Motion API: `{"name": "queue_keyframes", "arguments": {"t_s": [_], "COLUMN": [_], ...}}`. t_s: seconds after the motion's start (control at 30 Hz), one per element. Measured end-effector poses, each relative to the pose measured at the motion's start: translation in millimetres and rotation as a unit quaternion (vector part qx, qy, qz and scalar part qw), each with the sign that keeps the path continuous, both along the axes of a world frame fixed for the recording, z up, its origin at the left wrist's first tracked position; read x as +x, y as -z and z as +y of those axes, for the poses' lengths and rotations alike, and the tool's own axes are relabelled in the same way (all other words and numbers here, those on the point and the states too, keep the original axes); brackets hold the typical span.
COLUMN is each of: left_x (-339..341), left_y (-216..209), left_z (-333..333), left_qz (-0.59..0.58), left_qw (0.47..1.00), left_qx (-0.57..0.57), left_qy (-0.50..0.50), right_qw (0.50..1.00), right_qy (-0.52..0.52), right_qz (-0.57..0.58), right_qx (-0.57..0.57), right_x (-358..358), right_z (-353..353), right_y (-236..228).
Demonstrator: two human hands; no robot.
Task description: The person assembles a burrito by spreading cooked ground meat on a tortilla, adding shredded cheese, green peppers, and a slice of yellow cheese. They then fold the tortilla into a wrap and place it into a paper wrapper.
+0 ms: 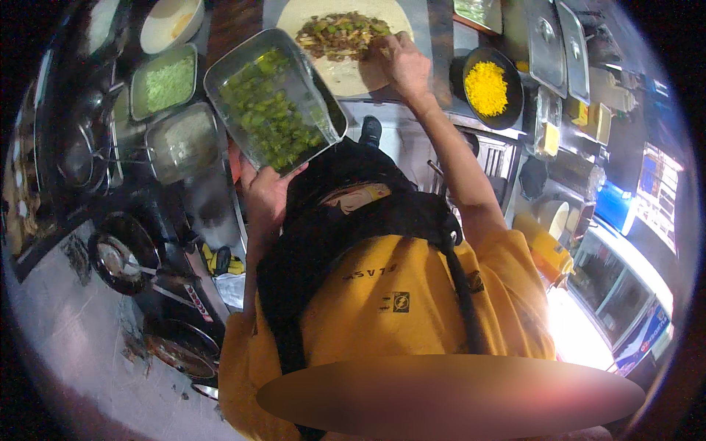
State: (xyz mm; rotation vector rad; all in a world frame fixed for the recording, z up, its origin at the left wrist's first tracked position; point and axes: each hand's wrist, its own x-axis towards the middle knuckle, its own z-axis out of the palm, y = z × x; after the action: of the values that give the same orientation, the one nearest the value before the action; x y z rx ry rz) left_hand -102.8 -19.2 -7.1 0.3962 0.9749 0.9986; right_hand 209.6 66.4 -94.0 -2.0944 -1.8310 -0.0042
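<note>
My left hand (pixel 266 192) grips the near edge of a rectangular metal pan (pixel 334 117), which is tilted. Chopped green peppers (pixel 268 110) lie in it, spread over the bottom in some liquid. At the top centre a large flat tortilla (pixel 353 79) rests on a board, bearing a strip of browned filling (pixel 342 35) with green pieces on top. Over the right end of that filling is my right hand (pixel 403 67), fingers bent down and drawn together. What they pinch, if anything, is hidden.
To the right stands a dark bowl of shredded yellow cheese (pixel 486 88). Left of the pan are a tub of shredded pale green food (pixel 168 82), another metal container (pixel 184 143) and a white bowl (pixel 170 26). Frying pans (pixel 125 253) sit at the lower left.
</note>
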Motion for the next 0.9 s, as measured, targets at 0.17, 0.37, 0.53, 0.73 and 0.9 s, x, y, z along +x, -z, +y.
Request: {"name": "queue_keyframes", "arguments": {"t_s": [0.17,0.37,0.53,0.73,0.9], "left_x": [5.9,8.6,0.1,-23.5,-1.4], "left_y": [-12.6,-12.0,-1.1,13.1,-22.2], "left_z": [5.1,7.1,-0.6,-13.7,-1.8], "left_qz": [0.028,0.007,0.081,0.362,0.084], "left_qw": [1.0,1.0,0.996,0.869,0.996], "left_qx": [-0.002,0.024,0.045,0.285,-0.029], "left_qy": [0.003,-0.012,0.011,0.178,-0.004], "right_qw": [1.0,0.962,0.961,0.962,0.969], "right_qy": [0.003,-0.18,-0.237,-0.251,-0.21], "right_qz": [0.024,0.201,0.122,0.037,0.085], "right_qx": [0.009,-0.048,-0.073,-0.102,-0.096], "right_x": [-15.1,-57.4,-85.8,-115.0,-115.6], "right_z": [-1.6,-26.4,-36.6,-43.9,-46.5], "right_y": [-29.6,-79.5,-100.4,-79.5,-86.7]}}
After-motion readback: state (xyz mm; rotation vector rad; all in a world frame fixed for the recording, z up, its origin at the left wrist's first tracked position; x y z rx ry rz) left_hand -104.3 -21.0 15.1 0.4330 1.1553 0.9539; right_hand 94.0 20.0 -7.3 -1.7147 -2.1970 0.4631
